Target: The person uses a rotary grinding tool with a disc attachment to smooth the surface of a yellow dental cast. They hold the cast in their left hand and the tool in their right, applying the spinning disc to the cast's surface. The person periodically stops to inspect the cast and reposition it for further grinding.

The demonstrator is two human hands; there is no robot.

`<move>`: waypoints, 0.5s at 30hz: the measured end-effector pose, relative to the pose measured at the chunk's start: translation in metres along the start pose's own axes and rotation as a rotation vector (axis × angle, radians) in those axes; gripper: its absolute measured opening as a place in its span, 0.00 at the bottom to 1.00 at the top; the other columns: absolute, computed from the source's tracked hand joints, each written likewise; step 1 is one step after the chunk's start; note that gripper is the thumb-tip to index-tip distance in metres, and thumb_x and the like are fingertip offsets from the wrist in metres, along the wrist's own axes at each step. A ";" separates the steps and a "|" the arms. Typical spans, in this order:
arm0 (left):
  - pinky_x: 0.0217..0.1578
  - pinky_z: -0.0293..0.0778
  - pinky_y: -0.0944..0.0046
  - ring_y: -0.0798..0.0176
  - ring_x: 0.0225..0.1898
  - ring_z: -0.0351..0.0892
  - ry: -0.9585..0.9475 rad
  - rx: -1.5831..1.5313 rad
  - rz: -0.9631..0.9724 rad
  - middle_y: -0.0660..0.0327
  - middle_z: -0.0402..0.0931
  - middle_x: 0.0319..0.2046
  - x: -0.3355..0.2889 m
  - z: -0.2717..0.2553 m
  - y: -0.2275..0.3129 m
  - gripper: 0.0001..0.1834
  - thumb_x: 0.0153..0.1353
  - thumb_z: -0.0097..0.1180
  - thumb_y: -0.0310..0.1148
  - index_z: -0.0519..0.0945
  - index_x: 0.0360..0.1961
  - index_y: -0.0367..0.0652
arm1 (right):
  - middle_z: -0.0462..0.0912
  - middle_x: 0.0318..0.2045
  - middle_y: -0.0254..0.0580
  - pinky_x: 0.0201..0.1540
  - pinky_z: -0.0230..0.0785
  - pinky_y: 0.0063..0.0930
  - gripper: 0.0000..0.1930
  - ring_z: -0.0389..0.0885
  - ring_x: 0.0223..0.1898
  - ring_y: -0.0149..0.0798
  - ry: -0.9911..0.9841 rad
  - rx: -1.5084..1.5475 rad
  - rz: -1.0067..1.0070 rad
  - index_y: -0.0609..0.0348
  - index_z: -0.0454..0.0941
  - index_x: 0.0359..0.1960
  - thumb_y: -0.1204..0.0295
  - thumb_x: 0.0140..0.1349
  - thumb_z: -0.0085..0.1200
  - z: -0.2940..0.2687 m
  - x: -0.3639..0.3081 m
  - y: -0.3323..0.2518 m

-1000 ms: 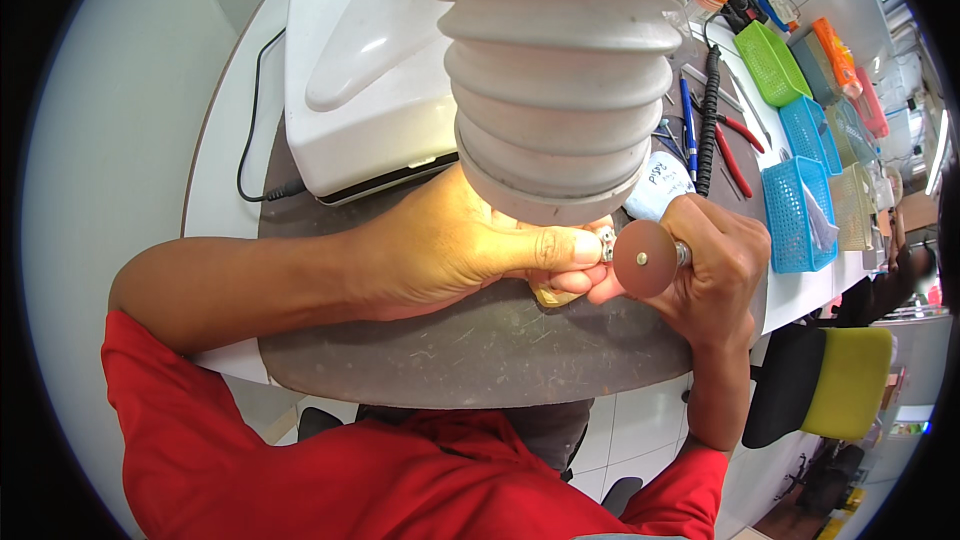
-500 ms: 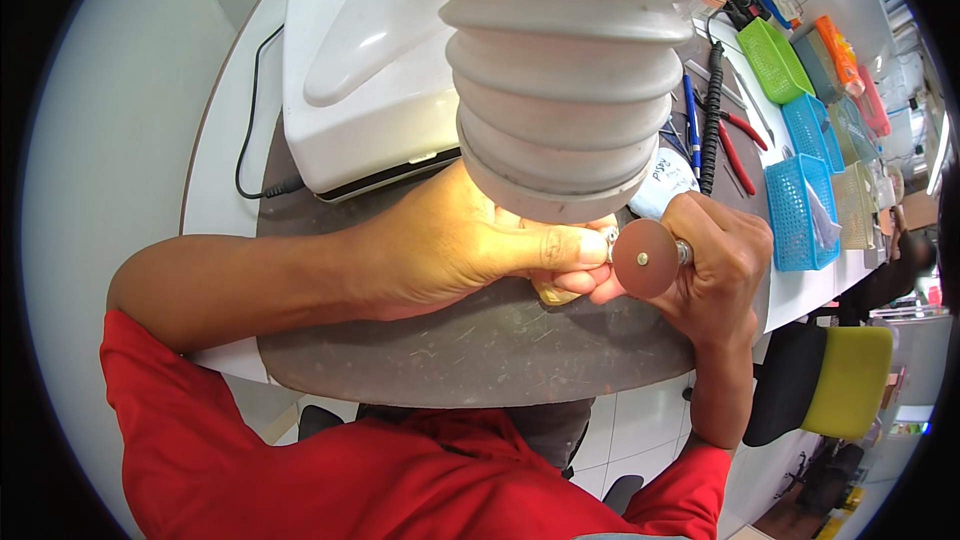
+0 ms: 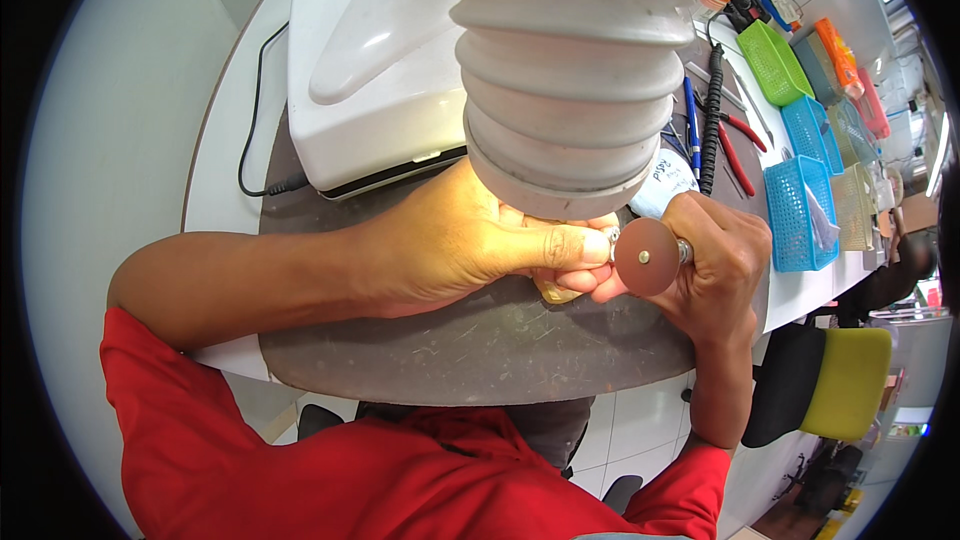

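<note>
My left hand (image 3: 490,245) pinches a small shiny metal piece (image 3: 613,236) between thumb and fingers, most of it hidden by them. Right beside my thumb tip stands a round reddish-brown disc (image 3: 645,270) with a small pale screw head at its centre. The disc belongs to a rotary handpiece (image 3: 686,252), of which only a metal end shows. My right hand (image 3: 722,255) is wrapped round that handpiece. Disc and metal piece are very close; I cannot tell whether they touch. Something yellowish (image 3: 557,292) lies under my left fingers.
A ribbed white hose (image 3: 570,70) hangs over my hands, beside a white machine (image 3: 375,130). On the dark mat (image 3: 480,365) lie a black coiled cord (image 3: 712,125), a blue pen (image 3: 692,130) and red-handled pliers (image 3: 738,160). Blue baskets (image 3: 795,230) and a green basket (image 3: 775,65) stand at right.
</note>
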State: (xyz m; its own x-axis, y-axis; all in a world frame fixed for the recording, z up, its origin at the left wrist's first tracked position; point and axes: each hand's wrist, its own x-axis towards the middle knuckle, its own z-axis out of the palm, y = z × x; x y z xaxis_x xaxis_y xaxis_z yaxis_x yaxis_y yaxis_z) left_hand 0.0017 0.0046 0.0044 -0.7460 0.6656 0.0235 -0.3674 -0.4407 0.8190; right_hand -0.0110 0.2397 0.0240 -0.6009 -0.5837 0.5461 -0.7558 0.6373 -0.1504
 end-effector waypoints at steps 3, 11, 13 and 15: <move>0.31 0.66 0.70 0.73 0.30 0.70 -0.017 -0.001 0.011 0.63 0.76 0.29 0.001 0.000 -0.001 0.07 0.68 0.58 0.28 0.76 0.43 0.36 | 0.63 0.13 0.34 0.17 0.54 0.29 0.33 0.62 0.13 0.34 0.000 -0.002 -0.002 0.55 0.66 0.16 0.44 0.37 0.77 0.000 0.000 0.001; 0.30 0.65 0.70 0.73 0.29 0.69 -0.038 0.015 0.017 0.64 0.75 0.28 0.003 -0.003 -0.003 0.07 0.67 0.58 0.28 0.76 0.43 0.36 | 0.61 0.12 0.33 0.17 0.53 0.30 0.36 0.61 0.13 0.34 0.022 -0.004 -0.010 0.56 0.65 0.16 0.41 0.33 0.76 0.001 0.001 -0.001; 0.31 0.66 0.70 0.73 0.30 0.70 -0.009 0.005 -0.012 0.64 0.75 0.30 0.001 -0.001 0.000 0.08 0.67 0.59 0.27 0.76 0.44 0.36 | 0.61 0.12 0.33 0.17 0.53 0.30 0.36 0.61 0.13 0.34 0.026 -0.021 -0.011 0.56 0.65 0.16 0.40 0.33 0.76 0.001 0.002 -0.001; 0.31 0.67 0.70 0.73 0.31 0.71 0.005 -0.016 -0.032 0.64 0.76 0.32 0.001 0.000 0.002 0.09 0.67 0.60 0.27 0.76 0.45 0.36 | 0.60 0.12 0.34 0.17 0.53 0.30 0.36 0.61 0.12 0.35 0.030 -0.033 -0.016 0.55 0.64 0.16 0.41 0.33 0.76 0.000 0.002 -0.001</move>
State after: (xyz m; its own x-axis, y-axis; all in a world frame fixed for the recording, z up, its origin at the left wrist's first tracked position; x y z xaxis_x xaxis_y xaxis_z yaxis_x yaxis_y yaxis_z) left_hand 0.0003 0.0044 0.0056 -0.7366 0.6763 -0.0057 -0.3999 -0.4287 0.8101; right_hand -0.0118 0.2376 0.0252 -0.5807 -0.5788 0.5725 -0.7559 0.6445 -0.1150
